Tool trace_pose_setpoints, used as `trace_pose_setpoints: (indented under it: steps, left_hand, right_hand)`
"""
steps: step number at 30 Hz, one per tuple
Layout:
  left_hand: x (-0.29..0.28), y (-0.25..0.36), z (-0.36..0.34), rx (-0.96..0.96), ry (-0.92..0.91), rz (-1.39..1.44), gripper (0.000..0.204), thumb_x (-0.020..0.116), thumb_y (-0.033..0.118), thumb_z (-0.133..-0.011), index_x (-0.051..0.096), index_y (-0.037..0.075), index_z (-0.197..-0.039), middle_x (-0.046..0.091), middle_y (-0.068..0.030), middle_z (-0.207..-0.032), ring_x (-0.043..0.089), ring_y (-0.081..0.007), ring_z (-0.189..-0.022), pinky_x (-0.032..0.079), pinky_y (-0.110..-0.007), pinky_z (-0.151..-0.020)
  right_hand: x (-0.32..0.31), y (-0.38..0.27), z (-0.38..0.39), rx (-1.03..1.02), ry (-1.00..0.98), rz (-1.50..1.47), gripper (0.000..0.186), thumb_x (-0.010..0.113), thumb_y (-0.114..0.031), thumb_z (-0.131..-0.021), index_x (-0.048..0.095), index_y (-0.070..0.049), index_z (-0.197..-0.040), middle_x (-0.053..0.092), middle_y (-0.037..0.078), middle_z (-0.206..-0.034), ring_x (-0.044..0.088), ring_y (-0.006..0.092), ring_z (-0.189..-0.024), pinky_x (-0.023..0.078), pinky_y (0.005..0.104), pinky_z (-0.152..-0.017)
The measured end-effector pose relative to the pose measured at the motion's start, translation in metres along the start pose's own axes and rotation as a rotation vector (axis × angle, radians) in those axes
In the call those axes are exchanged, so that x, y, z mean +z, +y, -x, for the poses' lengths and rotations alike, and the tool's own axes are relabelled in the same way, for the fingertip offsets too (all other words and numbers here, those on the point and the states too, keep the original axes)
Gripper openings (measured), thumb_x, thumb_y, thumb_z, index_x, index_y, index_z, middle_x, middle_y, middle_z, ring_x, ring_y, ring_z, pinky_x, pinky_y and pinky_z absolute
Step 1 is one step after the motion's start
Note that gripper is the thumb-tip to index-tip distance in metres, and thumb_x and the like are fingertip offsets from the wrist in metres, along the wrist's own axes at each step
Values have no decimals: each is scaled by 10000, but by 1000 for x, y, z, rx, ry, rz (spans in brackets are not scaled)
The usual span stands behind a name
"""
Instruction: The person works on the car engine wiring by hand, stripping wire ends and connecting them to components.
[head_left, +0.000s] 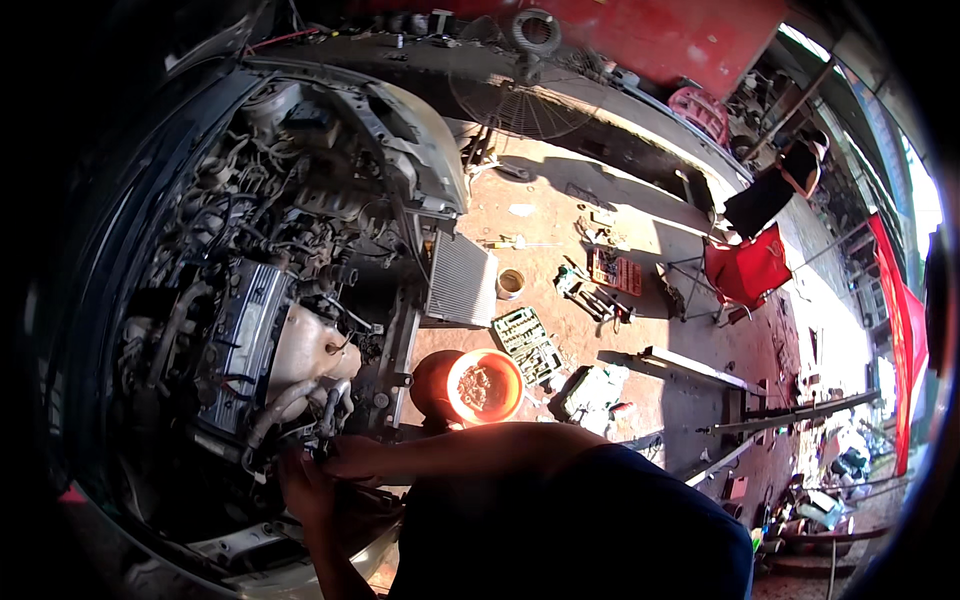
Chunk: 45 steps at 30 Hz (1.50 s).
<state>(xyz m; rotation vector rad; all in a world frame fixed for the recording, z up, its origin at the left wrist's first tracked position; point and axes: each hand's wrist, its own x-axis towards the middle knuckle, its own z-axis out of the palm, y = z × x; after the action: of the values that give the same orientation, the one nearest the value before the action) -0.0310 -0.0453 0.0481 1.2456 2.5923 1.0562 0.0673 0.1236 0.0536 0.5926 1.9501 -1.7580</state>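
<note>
- curved hose: in the engine bay, toward its near right corner; probably light, springy, maybe oily; best gripped around its bend.
- left hand, right hand: near it, close together; cannot tell how far fingers open or what they hold.

Opens onto a dusty tan floor, brightly sunlit in the middle and cut by hard-edged dark shadows. Includes a red fabric folding chair with thin legs and, farther left, a round wire-caged standing fan. Is bounded at the top by a broad flat red panel. Shows a bright red sheet hanging at the right, near white glare.
</note>
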Motion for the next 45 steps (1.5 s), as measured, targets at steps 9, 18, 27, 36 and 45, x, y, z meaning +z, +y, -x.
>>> trace_pose_setpoints:
  steps: [9,18,27,36,45]
  left_hand:
    - [30,-93,-19,-10,-539,10,287,561,317,-1033,583,46,-1125,637,-239,-967,619,-479,-825,485,-543,-702]
    - [26,-62,-13,76,-370,-126,234,620,249,-974,625,28,-1049,646,-246,-1003,634,-469,-906,505,-540,-765]
    - [29,-51,-13,-246,-274,-24,319,661,296,-984,662,-21,-1021,688,-248,-954,654,-474,-922,510,-528,-803]
    - [23,6,-36,-263,-367,-39,358,711,307,-945,667,-15,-1096,711,-249,-1017,686,-438,-953,530,-522,-814]
    - [-8,62,-50,-49,-168,8,390,717,215,-911,664,-15,-1221,693,-194,-1092,674,-356,-1034,539,-459,-894]
  right_hand:
    - [36,37,-40,-371,185,-90,384,611,-323,-902,709,40,-981,714,237,-862,720,282,-804,539,466,-736]
    - [22,53,-62,-364,160,193,317,662,-346,-912,714,-34,-928,709,176,-786,716,346,-735,553,484,-682]
    - [-119,148,41,-224,367,87,558,694,-528,-966,661,-78,-1293,744,180,-1113,717,324,-1048,554,430,-905]
    - [-348,271,293,-264,1586,-773,319,666,-296,-1020,664,-38,-1208,715,70,-987,700,173,-813,541,326,-679]
    - [-452,238,440,-334,2017,-816,307,699,-312,-982,655,-98,-1198,681,30,-996,641,150,-807,481,315,-693]
